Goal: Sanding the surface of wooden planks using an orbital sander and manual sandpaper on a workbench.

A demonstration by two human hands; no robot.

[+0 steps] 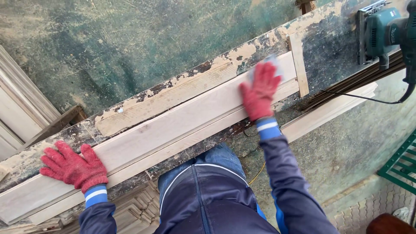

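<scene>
1. Closest to the camera: dark blue zip jacket (208, 199), right over the bench.
2. Left hand (73, 167) in a red knit glove lies spread flat on the long pale wooden moulding board (173, 130).
3. Right hand (260, 91) presses what looks like a sanding pad; blurry, grip unclear.
4. I'd say keep strokes along the grain, pressure even.
5. Green power sander (383, 32) sits far right.

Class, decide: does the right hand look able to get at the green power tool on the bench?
Probably yes: the right hand rests flat on the plank, and only bare bench lies between it and the green power tool.
</scene>
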